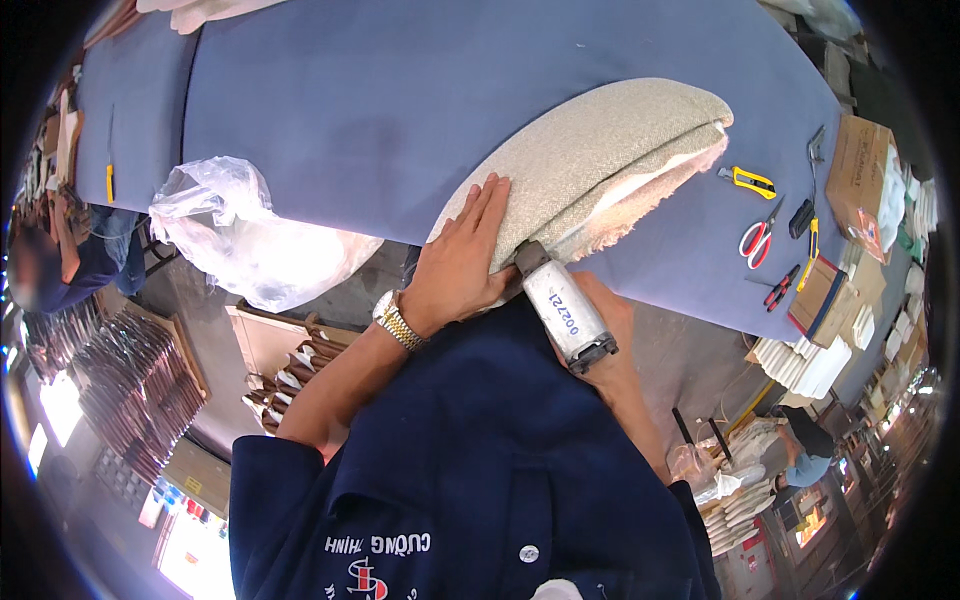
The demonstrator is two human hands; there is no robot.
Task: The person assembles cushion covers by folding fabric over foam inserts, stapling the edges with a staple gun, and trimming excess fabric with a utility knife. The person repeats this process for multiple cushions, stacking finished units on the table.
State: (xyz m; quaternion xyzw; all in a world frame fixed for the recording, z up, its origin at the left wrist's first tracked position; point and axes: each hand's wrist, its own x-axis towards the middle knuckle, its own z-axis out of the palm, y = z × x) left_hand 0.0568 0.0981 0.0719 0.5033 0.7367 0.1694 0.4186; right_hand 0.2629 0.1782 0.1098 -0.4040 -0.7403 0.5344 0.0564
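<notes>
A curved upholstered cushion piece (590,140), covered in beige-grey woven fabric, lies at the near edge of the blue-covered table (350,120). Pinkish padding (640,208) with a ragged edge and a white layer show along its right side. My left hand (458,260) rests on the fabric at the near end, fingers stretched out flat, thumb beside the tool's nose. In my right hand (605,310) is a silver staple gun (568,312), its dark nose against the near end of the cushion piece. The gun's body partly hides the right fingers.
A clear plastic bag (250,230) hangs over the table edge at left. To the right lie a yellow box cutter (752,182), red-handled scissors (757,243), pliers (780,290) and a cardboard box (858,180). Another person (45,260) is at far left.
</notes>
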